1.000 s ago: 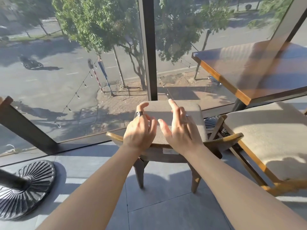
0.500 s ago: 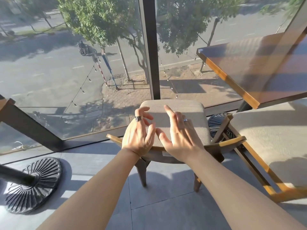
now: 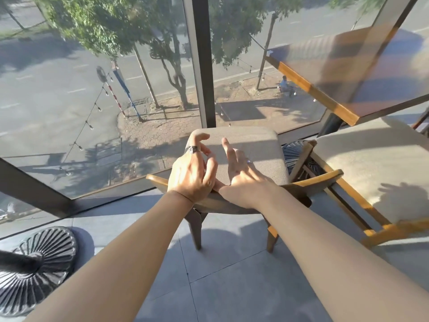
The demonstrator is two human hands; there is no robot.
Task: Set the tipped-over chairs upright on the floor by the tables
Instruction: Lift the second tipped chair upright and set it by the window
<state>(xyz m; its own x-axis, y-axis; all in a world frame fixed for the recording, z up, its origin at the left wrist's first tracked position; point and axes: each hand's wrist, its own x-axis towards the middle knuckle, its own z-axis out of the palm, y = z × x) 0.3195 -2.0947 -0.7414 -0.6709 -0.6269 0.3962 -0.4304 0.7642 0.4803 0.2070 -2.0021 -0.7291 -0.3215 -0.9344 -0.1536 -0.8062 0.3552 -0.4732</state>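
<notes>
Hovering two hands (image 3: 192, 176) (image 3: 242, 180); two chairs (image 3: 257, 147) (image 3: 371, 163), two table bases (image 3: 34, 263) (image 3: 293, 152).

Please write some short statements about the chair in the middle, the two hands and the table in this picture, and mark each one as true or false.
1. The chair stands on its legs on the floor. True.
2. The right hand grips a chair leg. False: it holds nothing, and its fingers are stretched out above the chair.
3. The left hand wears a ring. True.
4. The wooden table is to the left of the chair. False: it is at the upper right; on the left there is only a black table base.
</notes>
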